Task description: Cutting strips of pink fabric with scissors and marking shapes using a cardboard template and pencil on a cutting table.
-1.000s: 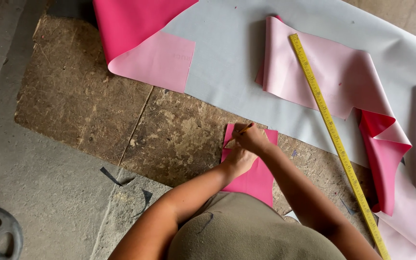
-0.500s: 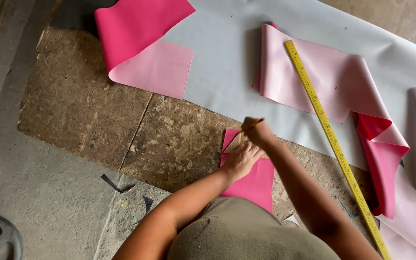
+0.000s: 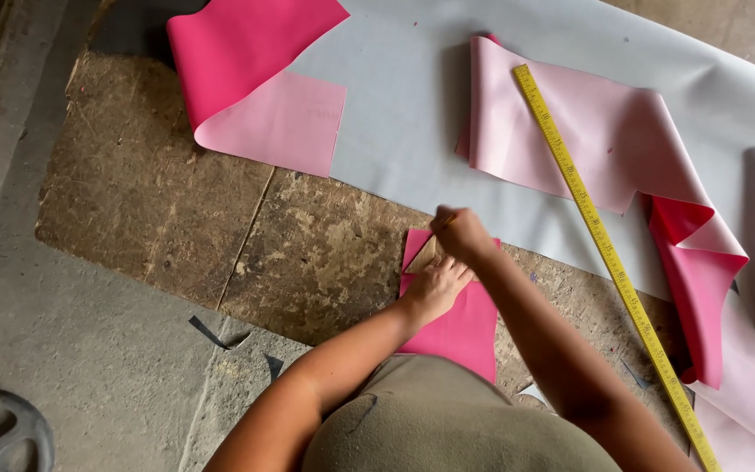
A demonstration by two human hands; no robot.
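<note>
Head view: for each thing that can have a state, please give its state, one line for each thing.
left hand, pressed flat on the small pink piece
right hand, closed around a thin pencil-like tool
small pink piece, flat on the board
large pink sheet, folded over, pale side up
long pink strip, twisted at one end
yellow ruler, lying straight
grey sheet, spread out

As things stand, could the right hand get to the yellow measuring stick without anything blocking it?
Probably yes. The right hand grips a pencil-like tool over the small pink piece, and only flat grey sheet lies between it and the yellow measuring stick. It would likely have to put the tool down first.
</note>
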